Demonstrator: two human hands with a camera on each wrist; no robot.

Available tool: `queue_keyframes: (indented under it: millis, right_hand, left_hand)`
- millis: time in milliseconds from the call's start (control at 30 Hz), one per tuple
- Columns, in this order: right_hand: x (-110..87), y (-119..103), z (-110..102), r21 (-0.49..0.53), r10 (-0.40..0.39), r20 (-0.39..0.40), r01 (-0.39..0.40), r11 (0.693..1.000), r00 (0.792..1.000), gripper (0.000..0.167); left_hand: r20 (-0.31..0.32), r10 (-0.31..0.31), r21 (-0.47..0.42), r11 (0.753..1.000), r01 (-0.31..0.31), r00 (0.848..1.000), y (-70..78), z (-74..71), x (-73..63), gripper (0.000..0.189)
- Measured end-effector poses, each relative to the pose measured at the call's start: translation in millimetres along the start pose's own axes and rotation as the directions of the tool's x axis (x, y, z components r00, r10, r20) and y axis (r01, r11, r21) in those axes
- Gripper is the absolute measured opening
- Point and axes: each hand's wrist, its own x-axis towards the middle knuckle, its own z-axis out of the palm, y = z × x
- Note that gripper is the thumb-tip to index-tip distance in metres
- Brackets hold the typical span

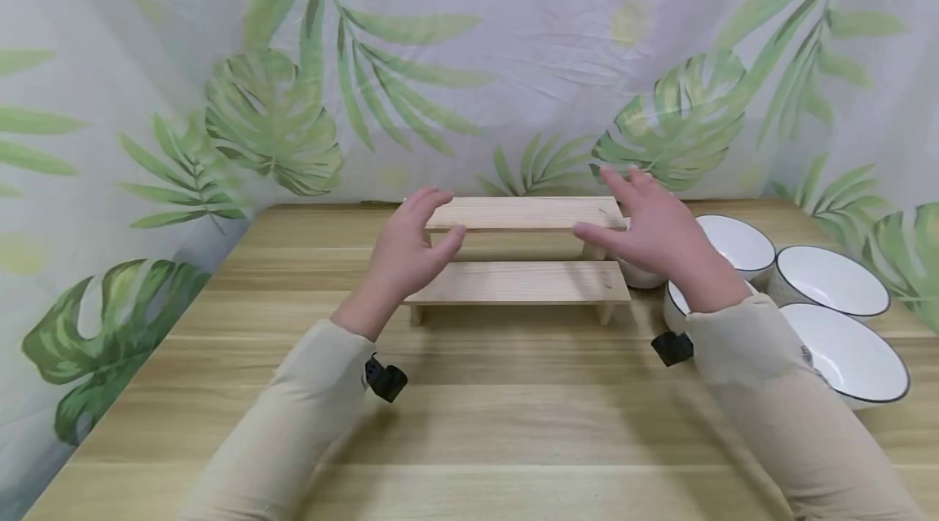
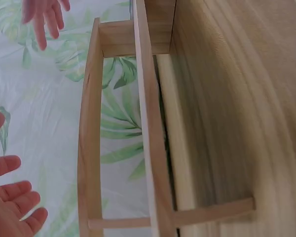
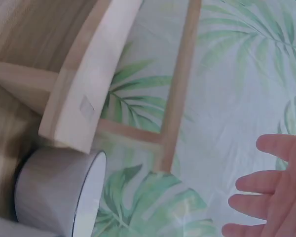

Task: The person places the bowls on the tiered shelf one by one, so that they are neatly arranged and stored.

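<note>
A two-step wooden stand (image 1: 517,283) rests toward the back of the table, its upper board (image 1: 524,213) behind and above the lower one. At the stand's left end my left hand (image 1: 407,248) is raised with fingers spread and thumb apart. Opposite it, my right hand (image 1: 653,227) hovers over the right end in the same spread pose. Both palms hold nothing. The left wrist view has the left fingers (image 2: 19,197) apart from the boards (image 2: 150,123); in the right wrist view the right fingers (image 3: 259,182) are likewise off the wood.
Several white bowls with dark rims are grouped at the right, among them a front one (image 1: 844,354) and a rear one (image 1: 734,244). One bowl (image 3: 54,192) sits close by the stand's right end. A leaf-patterned cloth (image 1: 543,72) hangs behind the wooden table (image 1: 513,423).
</note>
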Motion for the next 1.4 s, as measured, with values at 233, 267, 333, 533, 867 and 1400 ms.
queue_keyframes:
  millis: [233, 267, 333, 533, 867, 1400]
  right_hand:
    - [-17.0, 13.4, -8.1, 0.082, 0.041, -0.014, -0.040, 0.996, 0.999, 0.093]
    - [-19.5, 15.1, -9.1, 0.094, 0.050, -0.015, -0.048, 0.994, 0.999, 0.093]
    - [-24.5, 18.4, -11.5, 0.116, 0.065, -0.019, -0.062, 0.991, 0.998, 0.092]
    - [-38.9, 28.8, -20.1, 0.120, 0.109, -0.035, -0.104, 0.987, 0.993, 0.088]
    - [-64.8, 66.6, -26.9, 0.173, 0.140, -0.117, -0.118, 0.978, 0.983, 0.076]
    - [-104.5, 144.9, -17.4, 0.487, 0.081, -0.325, 0.094, 0.868, 0.942, 0.054]
  left_hand:
    - [-0.085, 0.012, -0.237, 0.971, -0.031, 0.996, -16.6, -0.7, -8.4, 0.033]
    - [-0.098, -0.003, -0.278, 0.960, -0.024, 0.995, -18.8, -0.8, -9.8, 0.031]
    - [-0.120, -0.046, -0.330, 0.944, 0.003, 0.992, -22.7, -1.5, -12.8, 0.027]
    - [-0.127, -0.175, -0.408, 0.906, 0.109, 0.976, -30.8, -5.5, -18.6, 0.022]
    - [-0.045, -0.274, -0.528, 0.823, 0.210, 0.961, -40.3, -4.4, -24.7, 0.022]
    - [0.106, -0.487, -0.625, 0.645, 0.439, 0.867, -55.4, 1.3, -33.0, 0.033]
